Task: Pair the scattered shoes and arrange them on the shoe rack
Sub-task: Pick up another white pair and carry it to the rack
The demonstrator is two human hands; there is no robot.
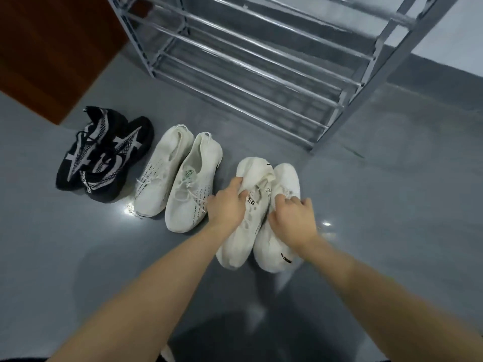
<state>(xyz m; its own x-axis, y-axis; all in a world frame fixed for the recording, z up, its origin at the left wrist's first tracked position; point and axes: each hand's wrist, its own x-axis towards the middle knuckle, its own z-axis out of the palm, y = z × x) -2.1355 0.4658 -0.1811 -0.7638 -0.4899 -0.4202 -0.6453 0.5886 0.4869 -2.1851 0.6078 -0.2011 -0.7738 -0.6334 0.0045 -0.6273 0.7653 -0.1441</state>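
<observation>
**Both hands on the nearest white pair, rack bare behind**

Three pairs of shoes lie in a row on the grey floor [379, 205], in front of the metal shoe rack [261, 74], whose rails carry nothing. At the left end of the row sit the black shoes [104, 155] with white patterning, one partly lying over the other. Just beside them, touching side by side, is a white pair with dotted markings [177, 176] and loose laces. At the right end, nearest the rack's front corner, is the white pair with black tabs [261, 212], the two shoes pressed against each other.

The left hand [227, 205] grips the left shoe of that pair, fingers curled over its upper near the tongue and thumb on its outer side. The right hand [294, 218] grips the right shoe, fingers curled into the laces and opening (the fingertips themselves are hidden in the fabric). Both shoes appear to rest on the floor, though their soles cannot be seen.

A brown wooden door [52, 48] stands at the far left, beside the rack.
</observation>
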